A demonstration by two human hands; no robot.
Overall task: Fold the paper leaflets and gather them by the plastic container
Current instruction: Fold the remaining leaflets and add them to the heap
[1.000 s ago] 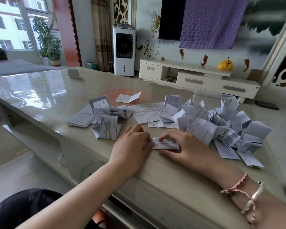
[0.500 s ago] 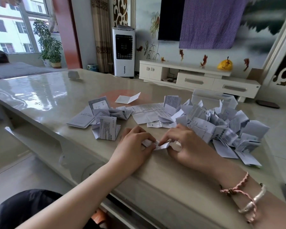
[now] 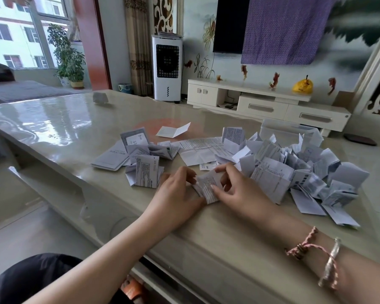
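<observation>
Now both hands share one leaflet (image 3: 206, 188) low over the counter (image 3: 53, 128); left hand (image 3: 176, 194) pinches its 9 o'clock edge, right hand (image 3: 239, 191) its 3 o'clock edge; the folded pile (image 3: 294, 170) and plastic container (image 3: 290, 128) lie toward 2 o'clock, nearer the right hand.

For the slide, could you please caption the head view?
Both hands, left hand and right hand, fold a paper leaflet beside the heap by the plastic container.
</observation>
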